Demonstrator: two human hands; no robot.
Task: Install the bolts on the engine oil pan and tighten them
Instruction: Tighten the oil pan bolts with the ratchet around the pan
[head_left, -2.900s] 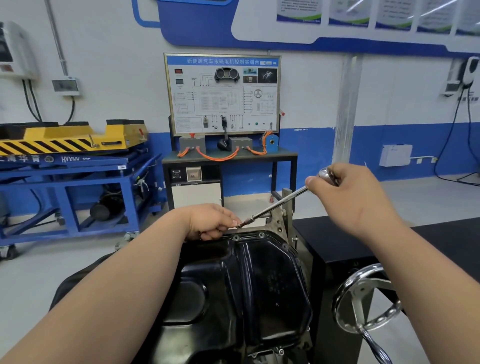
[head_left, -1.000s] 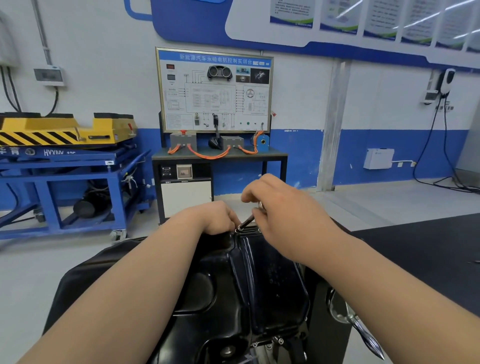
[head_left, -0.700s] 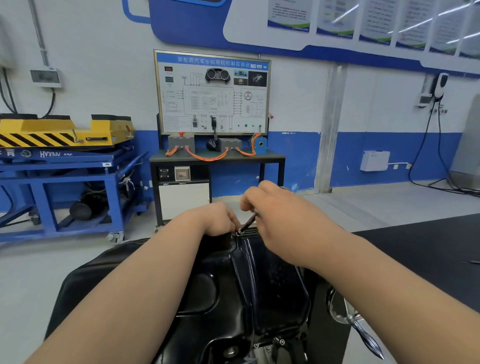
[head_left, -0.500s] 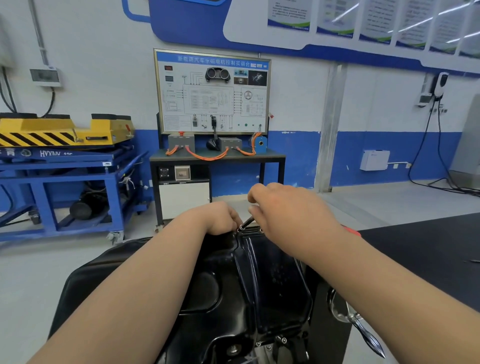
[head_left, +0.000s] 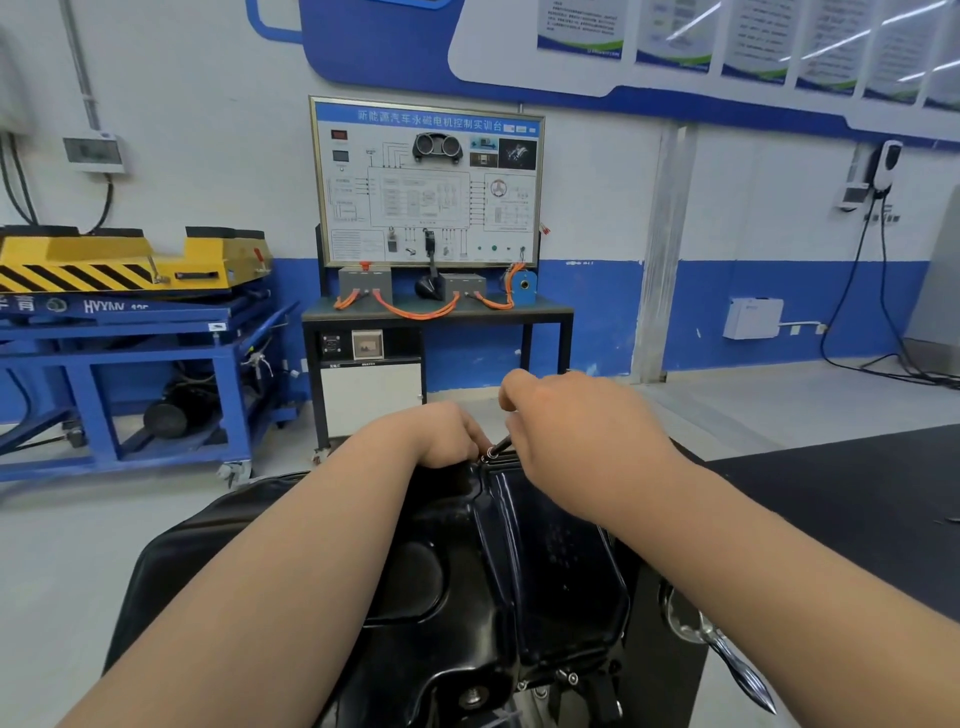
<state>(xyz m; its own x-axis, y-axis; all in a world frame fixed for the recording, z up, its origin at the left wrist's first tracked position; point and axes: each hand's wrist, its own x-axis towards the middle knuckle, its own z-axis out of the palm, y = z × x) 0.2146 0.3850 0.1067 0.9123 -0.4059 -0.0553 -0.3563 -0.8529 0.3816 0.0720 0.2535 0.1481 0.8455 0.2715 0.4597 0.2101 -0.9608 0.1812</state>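
Observation:
The black engine oil pan (head_left: 524, 566) lies in front of me, its far rim under both hands. My right hand (head_left: 576, 431) grips a slim metal driver tool (head_left: 496, 450) whose dark tip meets the pan's far edge. My left hand (head_left: 441, 434) rests with curled fingers on that far rim, right beside the tool tip; what its fingertips hold is hidden. A bolt head (head_left: 572, 678) and the drain plug (head_left: 474, 695) show along the near rim.
A chrome handwheel (head_left: 691, 629) with a pointed handle sticks out at the pan's right. A black mat (head_left: 857, 499) covers the floor to the right. Beyond stand a training board on a table (head_left: 431, 312) and a blue stand with a yellow lift (head_left: 124, 312).
My right hand slid down the tool from its far end to close by the tip, then twisted slightly back and forth. The left hand stayed on the rim. The view turned left.

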